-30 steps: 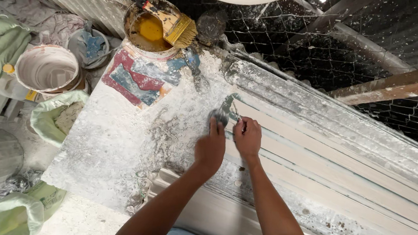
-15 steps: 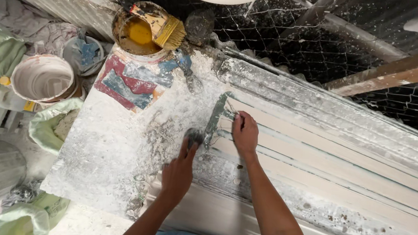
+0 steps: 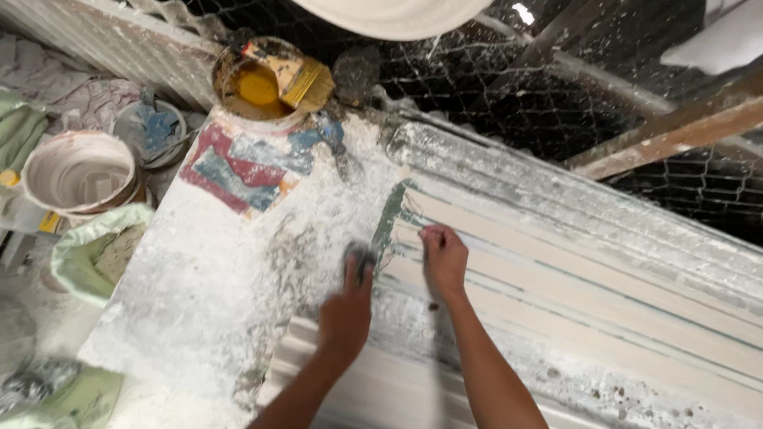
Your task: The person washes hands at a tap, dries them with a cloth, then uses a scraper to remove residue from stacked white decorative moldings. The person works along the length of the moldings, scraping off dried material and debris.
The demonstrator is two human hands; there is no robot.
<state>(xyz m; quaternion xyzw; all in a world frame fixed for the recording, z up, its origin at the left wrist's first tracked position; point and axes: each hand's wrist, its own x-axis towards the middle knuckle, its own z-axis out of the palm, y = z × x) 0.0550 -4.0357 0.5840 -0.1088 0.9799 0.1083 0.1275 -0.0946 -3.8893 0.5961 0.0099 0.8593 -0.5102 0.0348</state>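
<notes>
My left hand (image 3: 347, 307) is closed around a small grey tool (image 3: 361, 256) at the near left end of a long white plaster moulding (image 3: 609, 323). A narrow green strip (image 3: 388, 217) runs along that end of the moulding, just above the tool. My right hand (image 3: 443, 257) rests on the moulding's ribbed top beside the strip, with bent fingers pressing down and nothing in them. The two hands are about a hand's width apart.
The plaster-dusted bench (image 3: 202, 309) carries a tin of yellow liquid (image 3: 256, 82) with a brush (image 3: 306, 80) at the back. At the left are a white bucket (image 3: 80, 177), a small pot (image 3: 152, 128) and green sacks (image 3: 93, 251). Wire mesh (image 3: 518, 98) and a wooden beam (image 3: 707, 113) lie behind.
My left hand has slid from the top of the moulding's end down towards me, and the green strip now shows. My right hand has stayed almost in place.
</notes>
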